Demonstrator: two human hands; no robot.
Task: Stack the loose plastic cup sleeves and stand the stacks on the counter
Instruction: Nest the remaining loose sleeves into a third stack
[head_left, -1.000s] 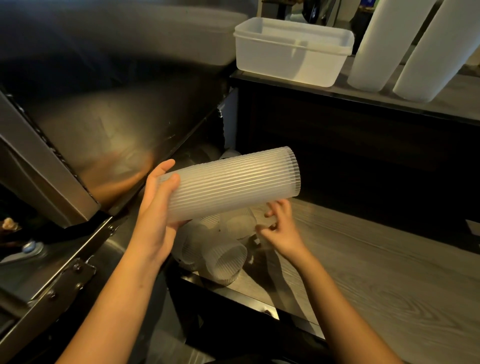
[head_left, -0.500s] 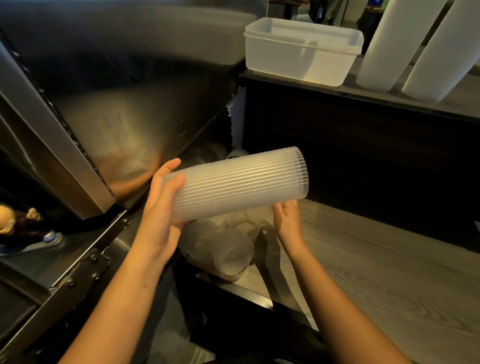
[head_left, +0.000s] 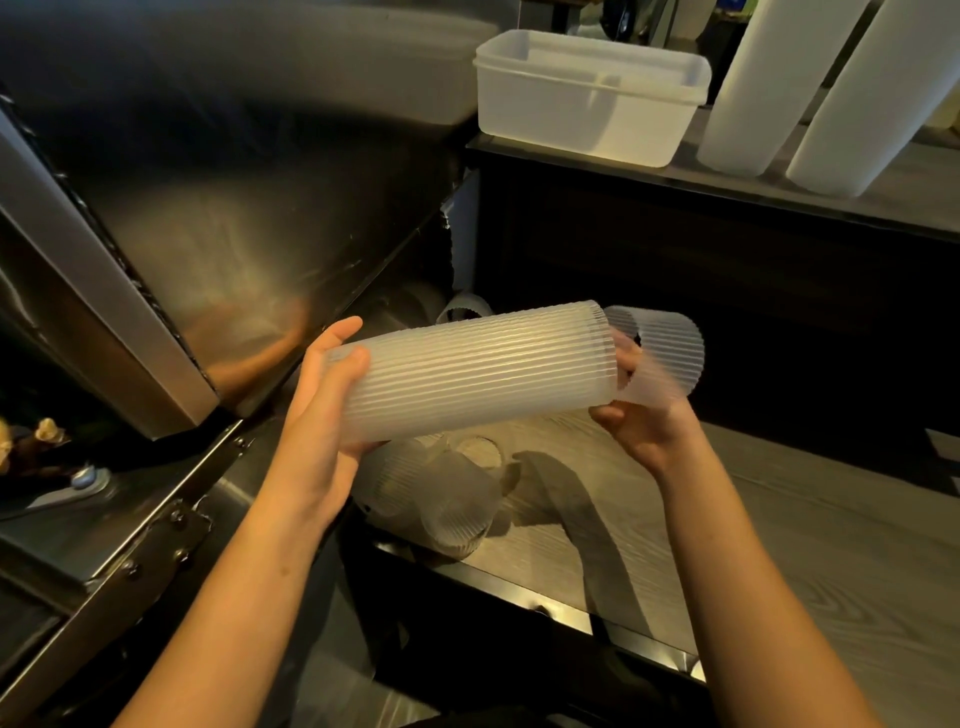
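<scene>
Grips with the left hand (head_left: 322, 415) the left end of a long ribbed sleeve stack (head_left: 478, 364), held nearly level in the air above a heap of loose sleeves (head_left: 447, 499) on the wooden counter (head_left: 831, 571). Holds in the curled right hand (head_left: 644, 423) one blurred single sleeve (head_left: 662, 353) at the stack's right end. Upper right: white tub (head_left: 587, 104), two tall white cylinders (head_left: 769, 88) on a shelf (head_left: 883, 205).

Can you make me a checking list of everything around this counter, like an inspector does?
Surface: grey wood-grain counter, partly shadowed.
Job's things: long ribbed translucent sleeve stack held sideways; single ribbed translucent sleeve at its right end, blurred; loose ribbed sleeves piled on counter.
Clutter: white plastic tub and two tall white cylinders on upper shelf.
Hands: left hand grips stack; right hand holds single sleeve.
Cables: nothing seen.
Surroundings: shiny steel panel at left.
</scene>
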